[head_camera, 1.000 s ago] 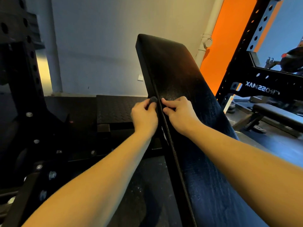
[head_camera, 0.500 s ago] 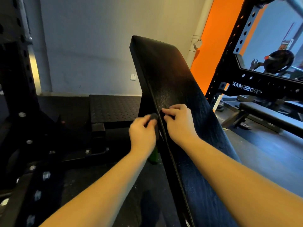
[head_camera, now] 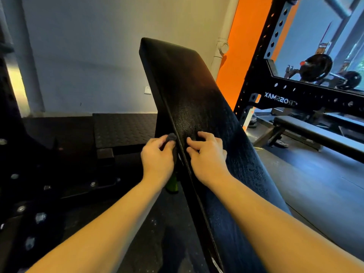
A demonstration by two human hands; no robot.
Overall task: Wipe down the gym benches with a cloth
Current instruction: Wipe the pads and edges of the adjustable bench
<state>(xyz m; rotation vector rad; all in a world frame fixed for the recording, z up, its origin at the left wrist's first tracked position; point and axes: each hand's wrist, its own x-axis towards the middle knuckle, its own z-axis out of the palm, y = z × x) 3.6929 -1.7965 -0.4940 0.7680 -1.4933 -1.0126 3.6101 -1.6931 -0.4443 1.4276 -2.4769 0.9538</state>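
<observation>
Clamps one dark cloth (head_camera: 171,137) in left hand (head_camera: 157,158) against left edge of tilted bench (head_camera: 197,99). Rests right hand (head_camera: 208,156) on top, fingers curled, perhaps pinching; cannot tell. Second bench (head_camera: 307,133) well apart, right

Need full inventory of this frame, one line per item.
bench pad: 1, black, tilted up, centre
cloth: 1, dark grey, bunched at pad's left edge
green object: 1, green, below left wrist, kind unclear
rack: 1, black, right, lettering mirrored
flat bench: 1, black, right background, under rack
weight plates: 2, black, upper right, on a bar
pipe: 1, white, wall behind pad
wall socket: 1, white, left of pad
left hand: 1, grips cloth
right hand: 1, fingers bent, tips on pad top, any hold unclear
</observation>
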